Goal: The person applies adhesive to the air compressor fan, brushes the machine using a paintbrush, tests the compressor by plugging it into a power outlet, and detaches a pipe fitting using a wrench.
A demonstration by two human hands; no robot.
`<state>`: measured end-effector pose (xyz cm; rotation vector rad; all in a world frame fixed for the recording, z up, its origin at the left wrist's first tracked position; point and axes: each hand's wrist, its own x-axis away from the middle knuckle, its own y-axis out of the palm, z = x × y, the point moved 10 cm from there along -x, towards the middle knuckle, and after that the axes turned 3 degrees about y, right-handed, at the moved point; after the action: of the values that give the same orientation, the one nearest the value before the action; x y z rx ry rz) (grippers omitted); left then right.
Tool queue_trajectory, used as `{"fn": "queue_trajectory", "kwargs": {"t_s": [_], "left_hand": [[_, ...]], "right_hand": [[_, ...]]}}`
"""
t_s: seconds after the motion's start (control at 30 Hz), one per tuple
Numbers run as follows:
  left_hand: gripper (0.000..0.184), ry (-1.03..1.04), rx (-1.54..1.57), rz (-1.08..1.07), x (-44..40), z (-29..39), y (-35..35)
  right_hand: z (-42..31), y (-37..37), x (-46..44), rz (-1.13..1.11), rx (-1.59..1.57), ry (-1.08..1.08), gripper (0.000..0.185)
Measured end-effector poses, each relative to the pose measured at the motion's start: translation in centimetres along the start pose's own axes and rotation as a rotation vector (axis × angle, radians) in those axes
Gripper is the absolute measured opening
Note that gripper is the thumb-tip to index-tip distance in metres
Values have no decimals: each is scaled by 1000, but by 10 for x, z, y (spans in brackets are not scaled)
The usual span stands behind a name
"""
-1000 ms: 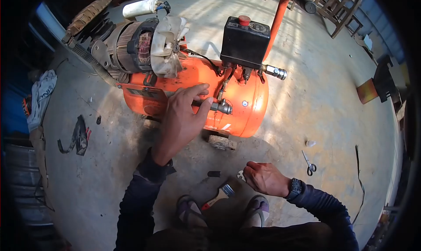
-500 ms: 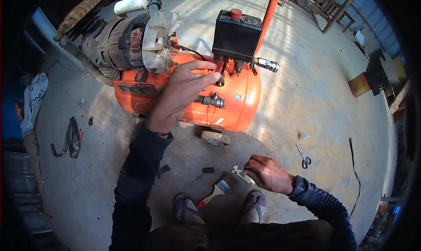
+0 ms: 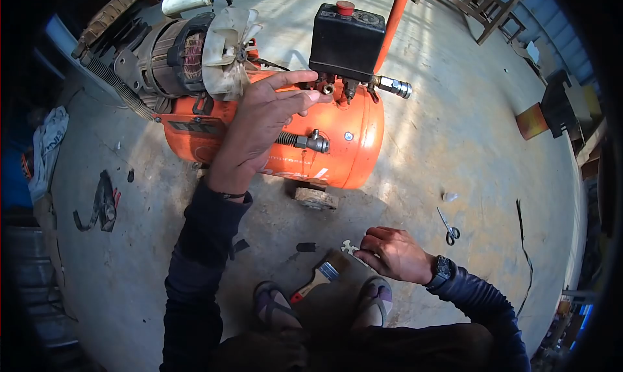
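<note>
My left hand (image 3: 256, 115) reaches over the orange air compressor tank (image 3: 354, 154), its fingers stretched out and apart. The fingertips are at a small brass-coloured fitting (image 3: 329, 89) below the black pressure switch box (image 3: 347, 44) with a red knob; whether they press on it I cannot tell. Low on the right, my right hand (image 3: 399, 255) is closed on a flat, notched metal multi-wrench (image 3: 348, 247), partly hidden by the fingers. A valve with a threaded stem (image 3: 316, 141) sits on the tank below my left hand.
The exposed motor with its white fan (image 3: 227, 50) stands on the tank's left. On the floor are a paintbrush (image 3: 319, 281), scissors (image 3: 449, 226), black scraps (image 3: 305, 247), a black strip (image 3: 524, 242) and a dark pouch-like item (image 3: 105, 203). My feet are beside the brush.
The fitting under the switch box has tilted up, its open end now facing me. My left hand has moved slightly left and up. My right hand still holds the wrench, turned a little.
</note>
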<state>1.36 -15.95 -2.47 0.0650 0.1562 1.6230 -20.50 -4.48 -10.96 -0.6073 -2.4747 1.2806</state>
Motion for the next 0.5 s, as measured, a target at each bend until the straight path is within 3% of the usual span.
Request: {"fn": "queue_trajectory", "kwargs": {"t_s": [0.23, 0.5], "left_hand": [[39, -3, 30, -4, 1, 1, 2], [40, 17, 44, -23, 6, 1, 4]], "right_hand": [[2, 2, 0, -9, -29, -8, 13], [3, 6, 1, -13, -22, -40, 22]]}}
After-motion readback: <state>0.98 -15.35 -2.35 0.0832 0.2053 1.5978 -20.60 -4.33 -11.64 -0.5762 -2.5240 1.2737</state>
